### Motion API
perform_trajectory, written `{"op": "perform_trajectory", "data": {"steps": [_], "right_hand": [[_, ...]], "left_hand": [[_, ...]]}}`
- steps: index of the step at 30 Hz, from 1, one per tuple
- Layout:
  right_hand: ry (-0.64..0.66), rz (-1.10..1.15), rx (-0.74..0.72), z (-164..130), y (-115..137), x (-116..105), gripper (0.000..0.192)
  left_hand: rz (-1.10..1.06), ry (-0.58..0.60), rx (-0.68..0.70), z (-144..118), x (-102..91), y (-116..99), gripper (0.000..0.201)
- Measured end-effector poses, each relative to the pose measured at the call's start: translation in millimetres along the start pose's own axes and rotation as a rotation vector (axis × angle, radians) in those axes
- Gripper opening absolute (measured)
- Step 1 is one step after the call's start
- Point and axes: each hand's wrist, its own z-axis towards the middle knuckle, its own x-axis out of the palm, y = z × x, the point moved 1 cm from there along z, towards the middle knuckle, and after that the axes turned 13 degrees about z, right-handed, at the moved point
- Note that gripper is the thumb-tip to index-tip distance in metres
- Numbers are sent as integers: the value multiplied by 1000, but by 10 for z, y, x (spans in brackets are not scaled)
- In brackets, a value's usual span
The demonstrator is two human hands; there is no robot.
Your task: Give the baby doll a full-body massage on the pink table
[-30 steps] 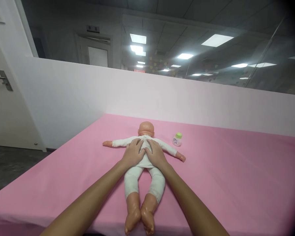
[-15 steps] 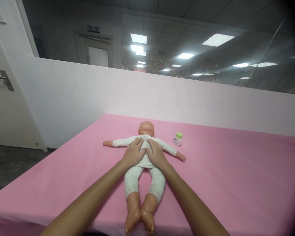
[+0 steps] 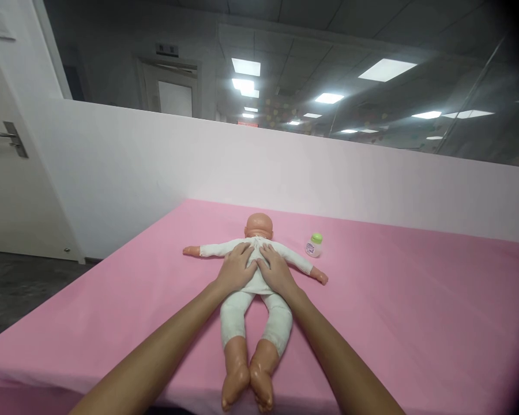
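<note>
A baby doll (image 3: 256, 282) in a white top and pale leggings lies face down, its head away from me and its feet near the front edge. Its arms stretch out to both sides. My left hand (image 3: 236, 270) rests flat on the left side of the doll's back, fingers pointing toward the shoulders. On the right side of the back lies my right hand (image 3: 277, 271), also flat. Both thumbs angle inward and nearly meet at the middle. To the right of the doll's head stands a small clear bottle (image 3: 313, 248) with a green cap.
Pink cloth (image 3: 398, 311) covers the table under the doll. Behind it runs a low white wall (image 3: 285, 170) with a dark window (image 3: 285, 69) above. A door (image 3: 17, 190) with a metal handle is at the left, beside a dark floor (image 3: 21, 288).
The whole view has shifted very slightly to the right in the picture. Both hands stay on the doll's back, and the doll and bottle keep their places.
</note>
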Motion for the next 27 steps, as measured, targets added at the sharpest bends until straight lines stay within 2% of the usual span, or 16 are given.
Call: {"op": "perform_trajectory", "data": {"steps": [8,23,27], "right_hand": [[12,3,6,-6,-33,12,55],[16,-9,-4,1,-85,14,56],[-5,5,-8,-4,-59,0,54]], "left_hand": [[-34,84,-37,10,103,79,67],[-66,106,-49,10,24,22,64],[-23,15,-35,-12,-12,-14,55]]}}
